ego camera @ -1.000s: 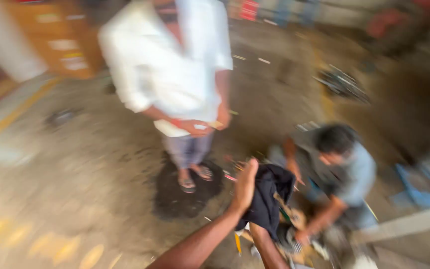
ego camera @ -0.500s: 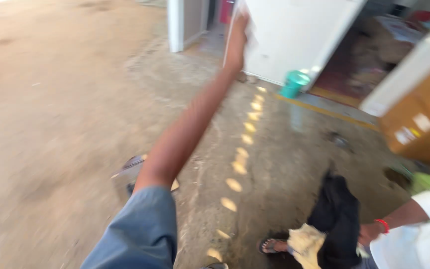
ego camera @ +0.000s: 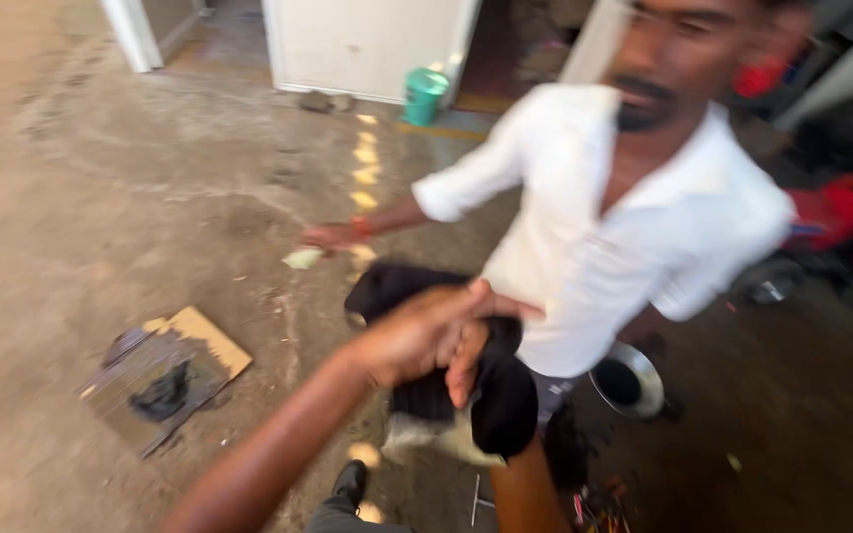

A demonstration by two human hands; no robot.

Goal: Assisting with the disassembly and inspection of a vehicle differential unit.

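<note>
A black cloth [ego camera: 417, 400] with a pale patch at its lower edge hangs in front of me. My left hand [ego camera: 422, 338] reaches in from the lower left and lies on top of the cloth, fingers curled over it. My right forearm [ego camera: 520, 489] comes up from below and the cloth covers the hand. A person in a white shirt [ego camera: 634, 227] stands just behind the cloth. That person's hand [ego camera: 333, 235] is stretched out to the left with a small pale scrap [ego camera: 303, 259] under it.
A piece of cardboard [ego camera: 199, 341] with a dark rag [ego camera: 162, 392] lies on the concrete floor at the left. A round metal pan [ego camera: 629, 380] sits by the person's legs. A green bucket [ego camera: 425, 96] stands by a white door [ego camera: 367, 44]; a red motorbike [ego camera: 841, 232] is parked right.
The view has swung round. My left arm, raised toward the white wall half a second ago, has come down onto the black cloth. The person in white now fills the right.
</note>
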